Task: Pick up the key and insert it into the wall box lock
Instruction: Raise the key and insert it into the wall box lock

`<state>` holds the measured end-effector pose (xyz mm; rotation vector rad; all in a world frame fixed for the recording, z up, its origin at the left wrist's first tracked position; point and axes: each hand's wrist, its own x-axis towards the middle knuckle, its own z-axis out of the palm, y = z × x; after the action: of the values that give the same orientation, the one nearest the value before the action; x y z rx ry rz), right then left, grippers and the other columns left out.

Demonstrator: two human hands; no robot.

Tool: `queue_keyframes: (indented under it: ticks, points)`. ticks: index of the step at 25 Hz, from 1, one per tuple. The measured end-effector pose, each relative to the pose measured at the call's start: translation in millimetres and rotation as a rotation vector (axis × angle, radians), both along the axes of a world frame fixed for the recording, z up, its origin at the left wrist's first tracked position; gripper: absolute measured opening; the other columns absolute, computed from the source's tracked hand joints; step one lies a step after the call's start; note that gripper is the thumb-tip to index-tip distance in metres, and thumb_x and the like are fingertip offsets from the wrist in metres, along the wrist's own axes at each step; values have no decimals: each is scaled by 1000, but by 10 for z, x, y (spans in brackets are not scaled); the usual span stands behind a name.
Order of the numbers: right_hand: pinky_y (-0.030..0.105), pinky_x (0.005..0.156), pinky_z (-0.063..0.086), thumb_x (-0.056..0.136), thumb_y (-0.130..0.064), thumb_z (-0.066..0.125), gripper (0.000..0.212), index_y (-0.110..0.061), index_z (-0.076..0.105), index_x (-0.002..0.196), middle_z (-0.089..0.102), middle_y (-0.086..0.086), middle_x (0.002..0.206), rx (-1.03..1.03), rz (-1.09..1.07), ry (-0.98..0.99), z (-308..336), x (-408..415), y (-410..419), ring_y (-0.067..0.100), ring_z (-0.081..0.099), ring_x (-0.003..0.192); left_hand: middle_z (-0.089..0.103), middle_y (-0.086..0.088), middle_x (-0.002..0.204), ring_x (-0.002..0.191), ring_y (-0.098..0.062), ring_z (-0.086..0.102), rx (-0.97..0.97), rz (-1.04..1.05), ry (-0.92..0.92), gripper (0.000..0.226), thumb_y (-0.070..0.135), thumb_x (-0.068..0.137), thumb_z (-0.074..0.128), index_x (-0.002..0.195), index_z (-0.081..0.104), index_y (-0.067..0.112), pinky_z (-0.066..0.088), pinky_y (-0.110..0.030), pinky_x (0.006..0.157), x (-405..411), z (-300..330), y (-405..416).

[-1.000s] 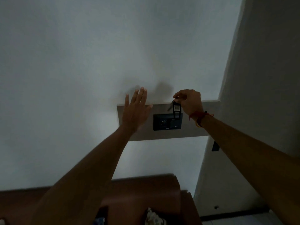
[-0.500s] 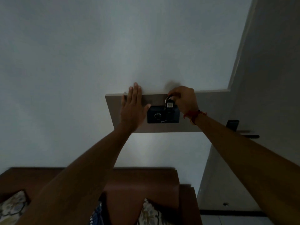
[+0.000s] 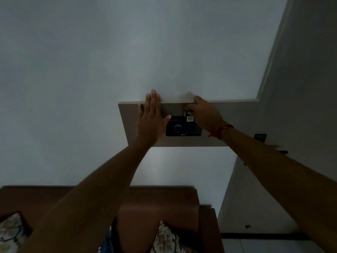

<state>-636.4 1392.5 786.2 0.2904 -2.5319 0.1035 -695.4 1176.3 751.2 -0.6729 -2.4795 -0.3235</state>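
A grey wall box is mounted high on the white wall, with a black panel bearing a round dial on its front. My left hand lies flat and open against the box's front, just left of the black panel. My right hand is closed on the key near the box's top edge, above the panel's right part. A dark fob with a pale label hangs from the key over the panel. The key's tip and the lock are hidden by my fingers.
A brown wooden headboard or sofa back with patterned cushions stands below. A wall corner rises at the right, with a dark switch plate and a dark handle beside my right forearm.
My left hand has moved from mid-air onto the box front and lies flat there. My right hand with the key has risen to the box's top edge. The view has tilted down.
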Motion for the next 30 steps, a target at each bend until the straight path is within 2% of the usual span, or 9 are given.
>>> queue_keyframes:
  ticks: [3, 6, 11, 13, 15, 17, 20, 25, 30]
  points:
    - [27, 52, 32, 86, 2, 59, 15, -3, 64, 99, 51, 20, 91, 11, -16, -26, 31, -1, -10, 25, 43, 64, -7, -13, 177, 165, -30, -5, 7, -4, -7, 91, 58, 104, 43, 167, 0, 8, 8, -57, 134, 22, 15, 1]
    - [19, 50, 23, 85, 4, 59, 18, -4, 66, 100, 50, 21, 90, -139, -48, 6, -20, 28, -62, 26, 45, 66, -8, -13, 177, 165, -30, -6, 1, -9, -15, 90, 56, 105, 43, 167, 0, 8, 7, -57, 134, 46, 36, -16]
    - [40, 74, 50, 86, 3, 59, 23, -3, 65, 107, 58, 25, 100, -227, -95, -39, -73, 99, -56, 40, 59, 87, -9, -11, 177, 165, -28, -7, 1, -26, -34, 90, 55, 105, 44, 167, -2, 9, 6, -56, 134, 70, 63, -37]
    - [45, 75, 54, 86, 1, 58, 26, -5, 64, 110, 58, 23, 103, -176, -121, -49, -51, 128, -73, 40, 59, 89, -10, -11, 177, 165, -28, -8, 1, -30, -39, 90, 55, 105, 44, 167, -2, 9, 6, -57, 134, 72, 64, -43]
    - [44, 65, 54, 83, -5, 60, 26, -8, 62, 109, 55, 20, 102, -78, -129, -47, -6, 175, -101, 38, 57, 86, -10, -11, 177, 165, -28, -8, -3, -29, -40, 90, 55, 105, 44, 167, -2, 9, 6, -57, 134, 70, 55, -39]
    - [39, 58, 51, 78, -20, 66, 26, -10, 62, 102, 51, 18, 99, 34, -113, -14, 77, 213, -128, 34, 53, 85, -10, -12, 177, 165, -29, -8, -3, -27, -40, 91, 56, 105, 43, 167, -3, 9, 5, -57, 134, 67, 54, -33]
    - [37, 61, 48, 76, -36, 67, 32, -8, 63, 91, 51, 18, 102, 188, -137, -11, 197, 186, -211, 31, 51, 85, -11, -12, 177, 165, -29, -9, -9, -29, -45, 91, 57, 105, 42, 167, -4, 9, 3, -57, 134, 50, 67, -34]
    - [46, 68, 50, 80, -13, 60, 18, 4, 62, 83, 51, 27, 115, 186, -161, -93, 246, 35, -340, 40, 52, 99, -9, -12, 177, 165, -29, -7, 2, -49, -38, 90, 54, 105, 44, 167, -2, 9, 4, -56, 134, 26, 47, -50]
    - [58, 84, 51, 79, -7, 59, 14, 5, 64, 86, 41, 27, 131, 113, -177, -200, 331, -44, -354, 44, 43, 117, -7, -12, 177, 165, -29, -5, 13, -45, -18, 89, 51, 105, 46, 167, -1, 8, 3, -55, 134, 7, 27, -34]
